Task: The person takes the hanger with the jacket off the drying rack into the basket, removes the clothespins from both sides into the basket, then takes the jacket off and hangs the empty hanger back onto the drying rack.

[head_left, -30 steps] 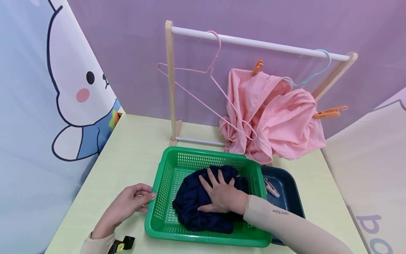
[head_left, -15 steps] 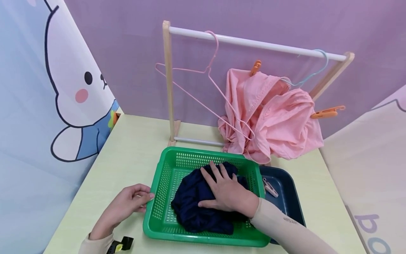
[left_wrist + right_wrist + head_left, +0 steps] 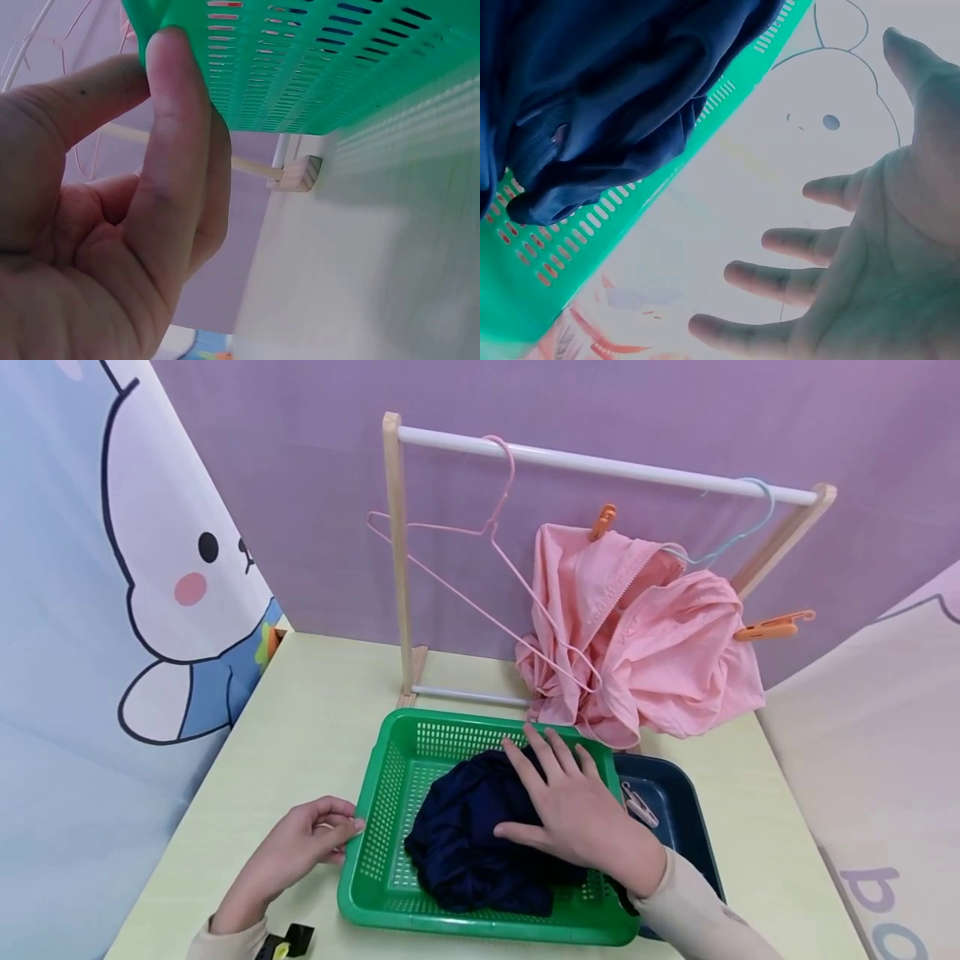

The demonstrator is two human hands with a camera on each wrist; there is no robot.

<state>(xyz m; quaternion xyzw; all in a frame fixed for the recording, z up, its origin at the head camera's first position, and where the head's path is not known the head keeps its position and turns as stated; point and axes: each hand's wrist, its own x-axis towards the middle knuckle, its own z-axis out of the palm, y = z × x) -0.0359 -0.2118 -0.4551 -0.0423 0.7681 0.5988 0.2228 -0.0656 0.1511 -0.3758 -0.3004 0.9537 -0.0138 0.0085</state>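
My left hand (image 3: 303, 843) pinches the left rim of a green perforated plastic basket (image 3: 465, 925) between thumb and fingers. The left wrist view shows a fingertip and thumb (image 3: 169, 67) on the rim from below. Inside the basket lies a bunched navy blue garment (image 3: 472, 843); its kind cannot be told. Over the right part of the garment is my right hand (image 3: 585, 814), fingers spread and straight, holding nothing. In the right wrist view that hand (image 3: 877, 247) appears apart from the garment (image 3: 630, 97).
Behind the basket stands a rack with a white rail (image 3: 600, 463). From it hang an unladen pink hanger (image 3: 487, 531) and a pink zip jacket (image 3: 660, 627) with orange clothespins (image 3: 768, 627). A dark tray (image 3: 678, 810) holding a pale clothespin (image 3: 639, 804) sits at the right.
My right hand has risen off the navy garment and shifted right. The left hand stays at the basket rim.
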